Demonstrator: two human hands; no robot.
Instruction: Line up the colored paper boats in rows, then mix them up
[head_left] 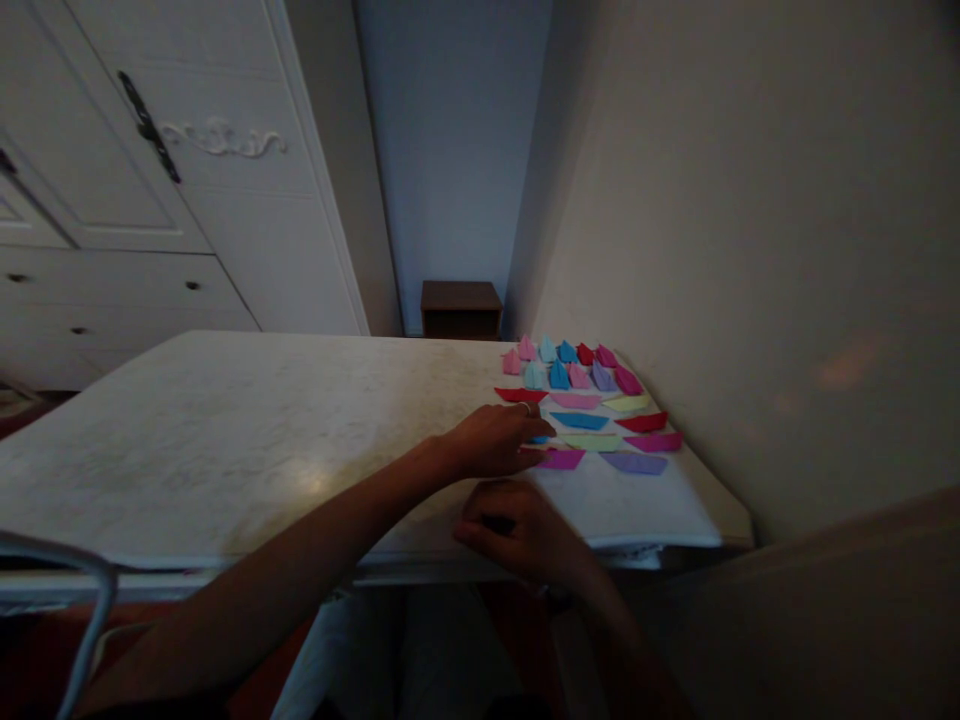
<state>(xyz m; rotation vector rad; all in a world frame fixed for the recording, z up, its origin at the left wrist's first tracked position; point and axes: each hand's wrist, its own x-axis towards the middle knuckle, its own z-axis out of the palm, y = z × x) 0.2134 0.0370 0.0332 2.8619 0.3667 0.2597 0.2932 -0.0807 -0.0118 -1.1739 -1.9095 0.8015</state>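
Note:
My left hand (496, 440) reaches over the left side of rows of folded paper boats, its fingers stretched out and apart. A ring is on one finger. Its fingertips lie at a magenta paper boat (564, 459) and a small blue one mostly hidden beneath them. Nearer the table's front edge, my right hand (521, 525) is curled, thumb against the fingers, with nothing visible in it. Close to the hands lie a red boat (520, 395), a blue boat (580, 421), a pale green boat (591, 441) and a lilac boat (634, 463), all flat.
Behind the flat boats stand two rows of smaller folded paper shapes (559, 374) in pink, blue, red and lilac. The marble-patterned table (262, 430) meets a wall (750, 250) on the right. A white cabinet (225, 230) and a brown stand (461, 296) are beyond; a metal rail (97, 600) is lower left.

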